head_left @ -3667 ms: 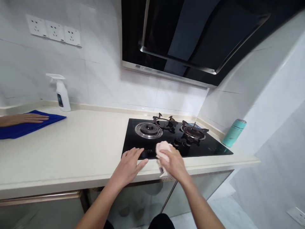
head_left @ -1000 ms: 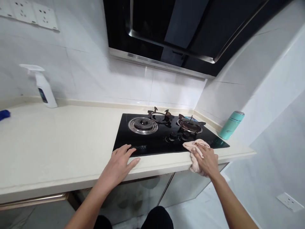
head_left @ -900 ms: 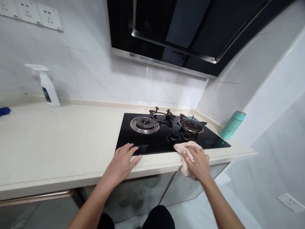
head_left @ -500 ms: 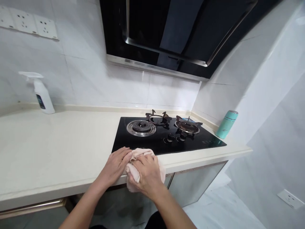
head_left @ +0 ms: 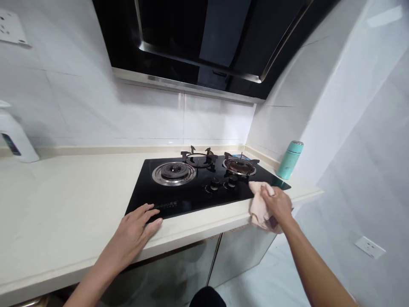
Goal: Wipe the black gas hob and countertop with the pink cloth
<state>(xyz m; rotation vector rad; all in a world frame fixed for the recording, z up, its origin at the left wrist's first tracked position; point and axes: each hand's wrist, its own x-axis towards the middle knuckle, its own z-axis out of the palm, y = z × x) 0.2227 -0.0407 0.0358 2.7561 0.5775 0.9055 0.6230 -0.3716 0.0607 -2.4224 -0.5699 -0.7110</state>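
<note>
My left hand [head_left: 136,230] lies with fingers spread on the front of the white countertop [head_left: 70,204], its fingertips at the near left corner of the black gas stove [head_left: 188,198]. Gripped in my right hand [head_left: 277,204] is a pale pink cloth [head_left: 260,209], at the counter's front edge by the stove's right part. Part of the cloth hangs over that edge. On the stove are a bare left burner [head_left: 174,171], a loose-looking dark pan support [head_left: 200,160] behind it, a right burner [head_left: 239,166] with its support, and two knobs [head_left: 215,183].
A teal bottle [head_left: 290,160] stands on the counter right of the stove. At the far left is a white spray bottle [head_left: 15,136], partly cut off. The black range hood [head_left: 191,38] overhangs the stove. Cabinet doors [head_left: 243,251] lie below the counter.
My right hand has carried the cloth rightward along the counter's front edge. My left hand has come off the cloth and now rests on the counter. The view has shifted right.
</note>
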